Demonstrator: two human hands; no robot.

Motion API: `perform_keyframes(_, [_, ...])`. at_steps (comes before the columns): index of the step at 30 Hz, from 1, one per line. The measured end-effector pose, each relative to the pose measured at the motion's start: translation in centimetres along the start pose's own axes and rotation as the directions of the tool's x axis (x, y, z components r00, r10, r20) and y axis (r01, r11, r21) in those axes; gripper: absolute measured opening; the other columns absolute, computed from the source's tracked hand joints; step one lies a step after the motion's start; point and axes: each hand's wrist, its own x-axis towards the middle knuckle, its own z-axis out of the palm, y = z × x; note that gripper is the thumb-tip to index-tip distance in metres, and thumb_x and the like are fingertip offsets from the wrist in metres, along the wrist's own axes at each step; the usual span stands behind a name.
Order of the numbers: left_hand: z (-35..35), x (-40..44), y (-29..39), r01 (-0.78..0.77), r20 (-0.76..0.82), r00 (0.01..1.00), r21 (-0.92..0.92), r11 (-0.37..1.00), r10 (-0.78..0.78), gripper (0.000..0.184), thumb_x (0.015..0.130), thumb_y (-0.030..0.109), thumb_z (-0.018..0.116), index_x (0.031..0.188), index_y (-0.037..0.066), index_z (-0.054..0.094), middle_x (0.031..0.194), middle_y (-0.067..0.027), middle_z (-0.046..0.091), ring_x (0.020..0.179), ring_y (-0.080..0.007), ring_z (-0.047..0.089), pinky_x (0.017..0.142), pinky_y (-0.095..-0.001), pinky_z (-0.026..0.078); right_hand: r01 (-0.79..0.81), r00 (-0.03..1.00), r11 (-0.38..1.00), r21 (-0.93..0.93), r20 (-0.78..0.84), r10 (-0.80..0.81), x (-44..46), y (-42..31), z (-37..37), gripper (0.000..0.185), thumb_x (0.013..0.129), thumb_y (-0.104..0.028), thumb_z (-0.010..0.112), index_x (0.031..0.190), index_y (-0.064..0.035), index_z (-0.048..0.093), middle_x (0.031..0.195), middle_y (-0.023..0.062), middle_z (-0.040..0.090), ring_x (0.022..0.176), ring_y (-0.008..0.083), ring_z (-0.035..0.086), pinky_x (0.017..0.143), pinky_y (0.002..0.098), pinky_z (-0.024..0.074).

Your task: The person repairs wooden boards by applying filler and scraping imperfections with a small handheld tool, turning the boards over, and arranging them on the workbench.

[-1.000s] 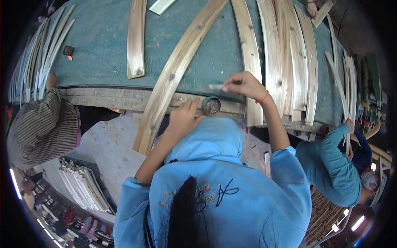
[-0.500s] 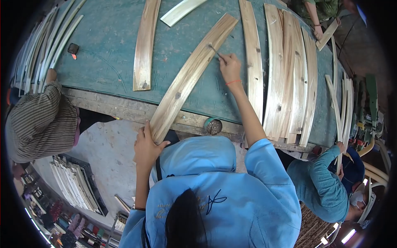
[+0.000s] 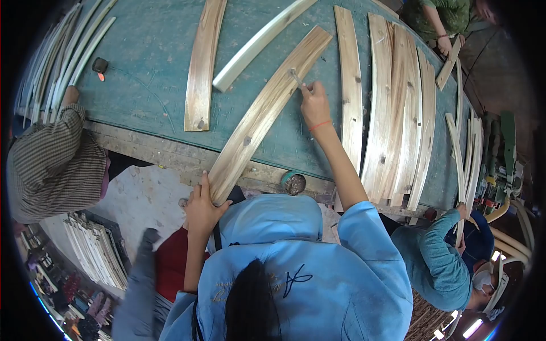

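My left hand (image 3: 203,206) grips the near end of a wooden slat (image 3: 250,128), which lies slanted on the green tabletop (image 3: 142,62) and overhangs its front edge. A small thin tool (image 3: 294,75) is pinched in my right hand (image 3: 315,105), its tip touching a dark knot near the slat's far end. A small round tin (image 3: 293,183) with brownish contents sits on the table's wooden edge, between my forearms.
More slats (image 3: 389,113) lie to the right, a pale one (image 3: 256,42) beyond mine, and strips (image 3: 62,62) at the far left. Co-workers stand at left (image 3: 57,165), right (image 3: 435,256) and far right (image 3: 446,20). Someone in grey and red (image 3: 145,278) is behind at lower left.
My left hand went from beside the tin to the slat's near end, and my right hand carried the tool up to the slat. The pale slat moved nearer. A person appeared at lower left.
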Motion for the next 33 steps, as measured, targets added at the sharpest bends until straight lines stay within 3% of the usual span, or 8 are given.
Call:
perform_keyframes(4, [0.2,0.0,0.0,-0.004,-0.028,1.0,-0.011,1.0,0.003,0.108,0.059,0.034,0.083,0.145,0.007,0.026,0.105,-0.0201,0.056,0.093,-0.0391,0.058,0.079,-0.0432,0.05,-0.05,0.998,0.997,0.065,0.044,0.047,-0.2,0.1,-1.5,0.016,0.08,0.0,0.06,0.094,0.003,0.068,0.082,0.0163,0.054,0.076,0.0312,0.057,0.068,0.0388,0.0488])
perform_keyframes(6, [0.3,-0.1,0.0,0.0,-0.037,0.999,-0.021,1.0,-0.001,0.107,0.059,0.034,0.083,0.146,0.007,0.026,0.104,-0.0199,0.056,0.092,-0.0389,0.058,0.079,-0.0431,0.05,-0.199,0.978,0.954,0.223,-0.012,0.206,0.1,0.4,-1.8,0.015,0.078,0.0,0.063,0.091,0.0009,0.07,0.081,0.0164,0.056,0.073,0.0311,0.059,0.067,0.039,0.0495])
perform_keyframes(10, [0.5,-0.2,-0.1,-0.028,-0.055,0.998,-0.028,0.999,0.026,0.106,0.059,0.035,0.082,0.146,0.008,0.027,0.099,-0.0171,0.055,0.089,-0.037,0.058,0.076,-0.0458,0.049,-0.204,0.966,0.939,0.276,-0.099,0.239,1.0,1.4,0.1,0.014,0.076,0.001,0.065,0.089,0.0,0.07,0.081,0.0166,0.059,0.072,0.0315,0.06,0.064,0.0389,0.0491])
perform_keyframes(19, [0.4,-0.2,0.0,-0.03,-0.061,0.998,-0.011,0.999,0.03,0.108,0.058,0.033,0.083,0.146,0.007,0.027,0.098,-0.02,0.055,0.09,-0.0386,0.058,0.076,-0.0442,0.05,-0.003,0.999,0.964,0.267,-0.041,0.015,1.2,3.2,0.0,0.017,0.077,0.001,0.065,0.092,-0.0032,0.071,0.079,0.0134,0.059,0.072,0.0294,0.061,0.064,0.036,0.048])
perform_keyframes(22, [0.8,-0.2,-0.3,-0.037,-0.075,0.997,-0.005,0.999,0.037,0.108,0.058,0.035,0.083,0.146,0.007,0.027,0.098,-0.0184,0.055,0.089,-0.0375,0.058,0.075,-0.0444,0.049,-0.02,1.0,0.915,0.402,0.015,0.016,1.9,3.9,-0.8,0.016,0.076,0.002,0.065,0.091,-0.0025,0.071,0.078,0.0132,0.059,0.071,0.029,0.061,0.065,0.036,0.0481])
perform_keyframes(24, [0.8,-0.2,-0.3,-0.045,-0.086,0.995,-0.003,0.999,0.045,0.108,0.058,0.035,0.083,0.146,0.007,0.027,0.098,-0.0183,0.055,0.089,-0.0374,0.058,0.075,-0.0442,0.05,-0.267,0.963,0.847,0.46,0.085,0.258,2.2,3.6,-1.1,0.017,0.074,0.002,0.065,0.089,-0.0031,0.072,0.078,0.0136,0.059,0.072,0.0294,0.061,0.067,0.0365,0.05])
perform_keyframes(31, [0.8,-0.2,0.1,-0.017,-0.051,0.999,-0.008,1.0,0.016,0.109,0.059,0.034,0.083,0.146,0.006,0.025,0.102,-0.0203,0.055,0.091,-0.0388,0.057,0.077,-0.0444,0.049,-0.011,1.0,0.927,0.375,0.007,0.009,2.1,4.0,-0.3,0.015,0.078,-0.001,0.065,0.091,-0.0027,0.072,0.079,0.0125,0.061,0.068,0.0243,0.061,0.062,0.0333,0.0487])
perform_keyframes(33, [0.8,-0.5,0.1,0.005,-0.03,1.0,0.002,1.0,-0.005,0.109,0.059,0.035,0.083,0.146,0.006,0.024,0.106,-0.019,0.053,0.094,-0.0379,0.056,0.079,-0.0451,0.048,-0.452,0.888,0.623,0.638,0.387,0.249,1.9,3.6,-1.7,0.013,0.083,-0.004,0.064,0.093,0.0018,0.069,0.076,0.0083,0.061,0.062,0.0163,0.059,0.055,0.029,0.0455])
